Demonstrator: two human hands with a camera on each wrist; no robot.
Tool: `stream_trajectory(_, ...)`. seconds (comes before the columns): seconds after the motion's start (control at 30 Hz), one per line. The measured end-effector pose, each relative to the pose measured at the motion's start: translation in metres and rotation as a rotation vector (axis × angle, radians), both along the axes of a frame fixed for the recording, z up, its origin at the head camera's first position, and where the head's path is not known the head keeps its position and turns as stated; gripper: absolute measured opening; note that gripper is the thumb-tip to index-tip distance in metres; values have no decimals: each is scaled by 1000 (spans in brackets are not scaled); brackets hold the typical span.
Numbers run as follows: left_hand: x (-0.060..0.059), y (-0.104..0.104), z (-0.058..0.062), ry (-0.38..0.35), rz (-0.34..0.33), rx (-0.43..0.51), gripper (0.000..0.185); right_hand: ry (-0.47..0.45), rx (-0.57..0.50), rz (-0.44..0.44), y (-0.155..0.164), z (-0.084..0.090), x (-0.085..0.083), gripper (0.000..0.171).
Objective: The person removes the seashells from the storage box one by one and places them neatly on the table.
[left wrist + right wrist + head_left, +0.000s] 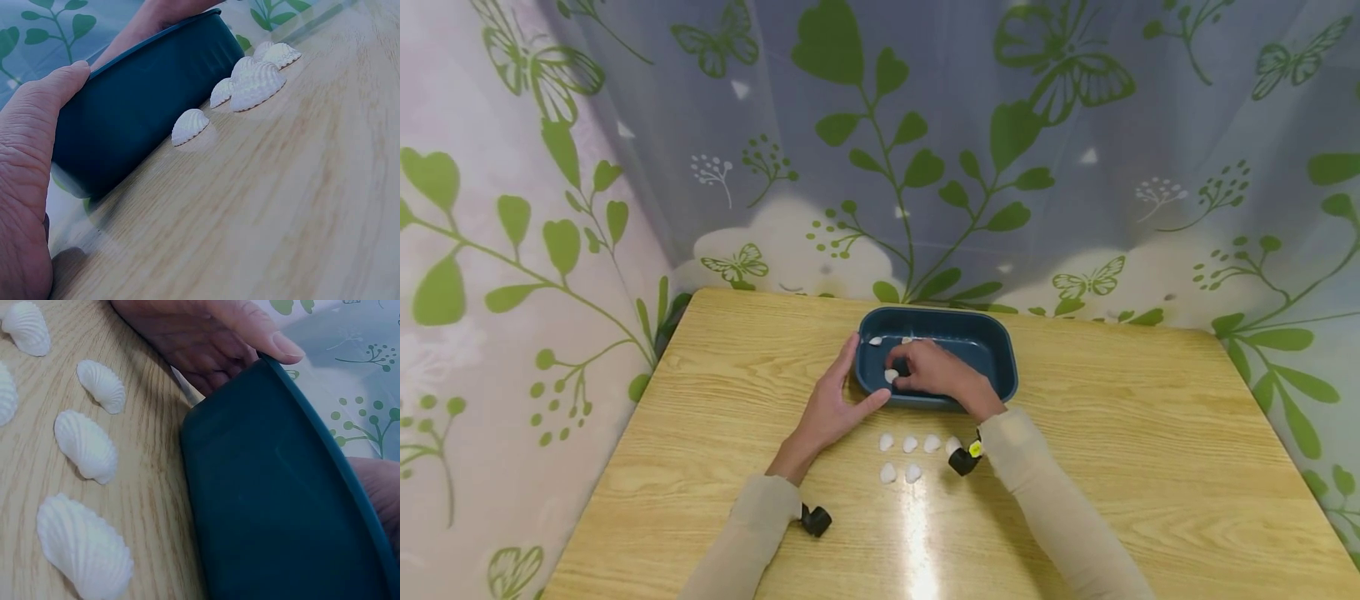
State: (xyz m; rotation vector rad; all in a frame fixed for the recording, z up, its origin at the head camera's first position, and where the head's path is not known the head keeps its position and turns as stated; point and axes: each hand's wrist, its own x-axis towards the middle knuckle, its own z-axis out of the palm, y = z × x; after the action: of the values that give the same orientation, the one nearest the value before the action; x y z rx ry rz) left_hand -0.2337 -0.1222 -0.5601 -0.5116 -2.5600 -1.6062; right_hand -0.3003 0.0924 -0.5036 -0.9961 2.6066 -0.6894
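A dark blue rectangular basin (942, 402) stands on the wooden table. At its near left corner my left hand (835, 408) holds it, thumb over the near rim and fingers along the left wall. Inside the basin my right hand (934, 370) pinches a white seashell (891, 377) between thumb and fingertips. Another seashell (876, 341) lies near the far left wall, and one more (907, 340) shows partly behind the right hand. In the right wrist view the basin's wall hides most of that hand.
Several white ribbed seashells (910, 444) lie in two rows on the table (1120, 417) in front of the basin. The right wrist's camera (962, 460) overlaps the rightmost one. A patterned curtain (955, 167) hangs behind the table and along its left side.
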Motion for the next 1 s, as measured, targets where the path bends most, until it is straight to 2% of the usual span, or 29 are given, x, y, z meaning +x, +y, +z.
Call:
stream_trajectory(0.43, 0, 0, 0, 12, -7, -5, 98, 41, 73, -48, 5, 2, 0, 24)
stream_trajectory(0.67, 0, 0, 1, 11, -6, -7, 98, 101, 115, -72, 9, 2, 0, 20)
stream_trajectory(1.0, 0, 0, 1, 13, 3, -14, 100, 85, 118, -107, 19, 3, 2, 22)
